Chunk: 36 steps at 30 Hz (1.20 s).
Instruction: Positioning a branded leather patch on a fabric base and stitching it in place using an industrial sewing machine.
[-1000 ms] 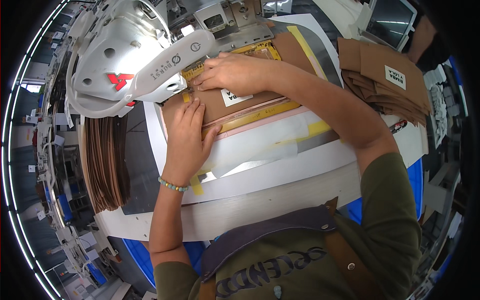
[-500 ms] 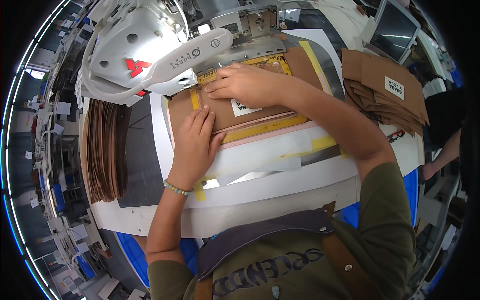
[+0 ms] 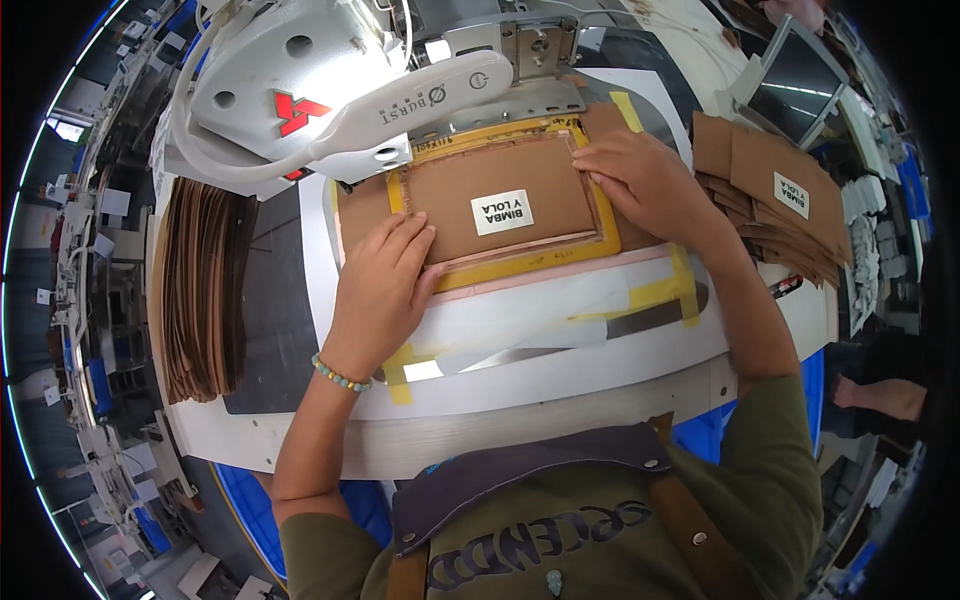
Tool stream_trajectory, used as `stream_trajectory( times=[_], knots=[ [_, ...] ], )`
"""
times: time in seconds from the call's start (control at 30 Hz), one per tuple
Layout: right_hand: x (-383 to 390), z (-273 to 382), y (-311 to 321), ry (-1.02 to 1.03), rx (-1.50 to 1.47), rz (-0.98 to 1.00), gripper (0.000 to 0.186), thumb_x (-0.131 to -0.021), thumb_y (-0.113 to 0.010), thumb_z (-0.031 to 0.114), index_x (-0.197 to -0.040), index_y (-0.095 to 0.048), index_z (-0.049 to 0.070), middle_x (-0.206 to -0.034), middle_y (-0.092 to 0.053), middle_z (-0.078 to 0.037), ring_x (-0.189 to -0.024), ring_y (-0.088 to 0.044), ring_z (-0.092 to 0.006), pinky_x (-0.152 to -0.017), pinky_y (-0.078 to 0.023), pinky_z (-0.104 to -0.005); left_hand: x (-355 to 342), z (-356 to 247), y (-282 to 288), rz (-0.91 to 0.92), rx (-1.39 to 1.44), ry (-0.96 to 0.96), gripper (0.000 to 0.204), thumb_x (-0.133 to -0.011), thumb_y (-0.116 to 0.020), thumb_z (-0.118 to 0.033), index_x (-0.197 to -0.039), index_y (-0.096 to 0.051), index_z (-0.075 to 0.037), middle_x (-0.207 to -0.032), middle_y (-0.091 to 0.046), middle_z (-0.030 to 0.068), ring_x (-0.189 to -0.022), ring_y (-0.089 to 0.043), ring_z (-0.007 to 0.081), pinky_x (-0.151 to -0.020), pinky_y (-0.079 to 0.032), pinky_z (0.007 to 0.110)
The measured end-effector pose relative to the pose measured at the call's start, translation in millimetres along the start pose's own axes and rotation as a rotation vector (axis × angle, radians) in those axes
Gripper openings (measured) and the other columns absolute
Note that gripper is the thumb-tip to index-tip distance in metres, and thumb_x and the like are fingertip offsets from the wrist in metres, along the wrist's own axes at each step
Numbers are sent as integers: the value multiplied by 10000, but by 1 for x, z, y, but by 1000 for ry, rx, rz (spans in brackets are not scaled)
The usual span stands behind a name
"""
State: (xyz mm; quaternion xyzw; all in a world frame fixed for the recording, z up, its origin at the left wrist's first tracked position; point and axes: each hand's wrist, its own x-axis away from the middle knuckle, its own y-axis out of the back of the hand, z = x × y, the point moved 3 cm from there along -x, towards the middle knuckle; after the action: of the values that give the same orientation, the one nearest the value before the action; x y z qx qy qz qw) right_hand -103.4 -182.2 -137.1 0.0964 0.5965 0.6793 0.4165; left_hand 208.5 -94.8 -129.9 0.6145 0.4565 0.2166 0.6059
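Observation:
A brown panel [image 3: 465,200] with a white label [image 3: 503,212] lies inside a rectangular yellow-edged frame [image 3: 530,259] under the sewing machine [image 3: 290,90]. My left hand [image 3: 385,285] rests at the frame's left side, fingers stretched out together and thumb by the lower left corner. Over at the frame's upper right side, my right hand [image 3: 645,188] lies with its fingertips on the border and its thumb just below them. Both hands press flat and grip nothing that I can see. Brown material also shows beyond the frame on either side.
A row of brown pieces [image 3: 200,295] stands at the left. Labelled brown pieces [image 3: 765,190] are piled at the right, with a small dark tool [image 3: 786,287] beside them and a screen [image 3: 795,85] behind. Another person's hand [image 3: 880,397] shows at far right.
My right hand has moved right, from the panel's upper left area to the frame's right side, uncovering the label. My left hand stays at the left side.

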Motion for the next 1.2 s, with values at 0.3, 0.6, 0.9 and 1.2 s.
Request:
stream_trajectory(
  times=[0.3,0.6,0.9,1.2],
  knots=[
    [2,-1,-13,17,-62,-144,196,-923,-668,81,-1105,-735,48,-1192,-721,-60,-1140,-636,-290,-990,-506,-408,2,0,-1,-83,2,58,361,-889,-746,-116,-1215,-665,14,-1306,-661,158,-1226,-609,359,-1020,-505,433],
    [-23,15,-17,45,-261,-221,217,-967,-607,138,-1127,-730,58,-1092,-731,-91,-1027,-651,-299,-909,-504,-407,4,-2,1,-95,8,119,349,-913,-733,-133,-1227,-670,4,-1316,-660,159,-1232,-608,357,-1036,-493,433],
    [-113,48,-70,-169,-593,-16,289,-935,-674,261,-1034,-762,3,-865,-747,-99,-737,-656,-182,-714,-519,-321,22,-18,12,-104,-49,106,333,-900,-749,-135,-1204,-677,-20,-1313,-664,137,-1229,-615,359,-1036,-500,439],
    [-132,44,-113,-364,-925,8,163,-852,-706,278,-826,-783,138,-787,-751,-9,-738,-693,-185,-718,-539,-346,21,-32,10,-95,-25,104,303,-931,-720,-110,-1214,-695,-5,-1296,-686,132,-1187,-648,335,-1015,-509,420]
  ],
)
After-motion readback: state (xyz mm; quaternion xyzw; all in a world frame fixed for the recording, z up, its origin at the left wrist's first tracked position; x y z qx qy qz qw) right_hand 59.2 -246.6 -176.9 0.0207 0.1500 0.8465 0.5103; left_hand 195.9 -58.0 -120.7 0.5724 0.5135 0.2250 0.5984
